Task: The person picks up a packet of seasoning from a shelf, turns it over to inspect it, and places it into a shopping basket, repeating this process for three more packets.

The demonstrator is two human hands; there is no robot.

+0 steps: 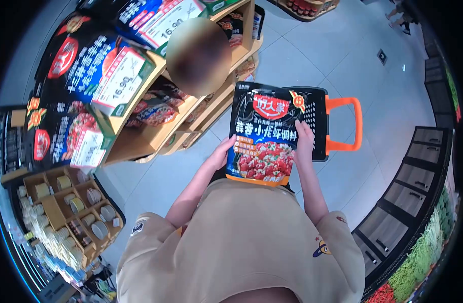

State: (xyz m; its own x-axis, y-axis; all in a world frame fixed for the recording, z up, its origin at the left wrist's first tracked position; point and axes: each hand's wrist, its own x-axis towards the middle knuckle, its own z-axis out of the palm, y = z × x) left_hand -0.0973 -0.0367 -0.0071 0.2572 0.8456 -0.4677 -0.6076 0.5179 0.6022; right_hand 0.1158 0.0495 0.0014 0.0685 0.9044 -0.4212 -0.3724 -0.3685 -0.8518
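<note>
Seasoning pouch (pixel 264 126), head view: from where I'm standing, it's up in front of the shopper's torso, btwn L hand (pixel 223 154) and R hand (pixel 305 139), each closed on a side edge, approx. a pouch-width apart. Long axis runs away from the body, printed front up. R hand grips slightly farther out, nearer the black basket (pixel 319 118) w/ orange handle (pixel 358 123), which the pouch partly hides.

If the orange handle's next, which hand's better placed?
Probably the right hand: it's on the side of the pouch nearer the orange handle; the left hand is on the opposite side.
</note>
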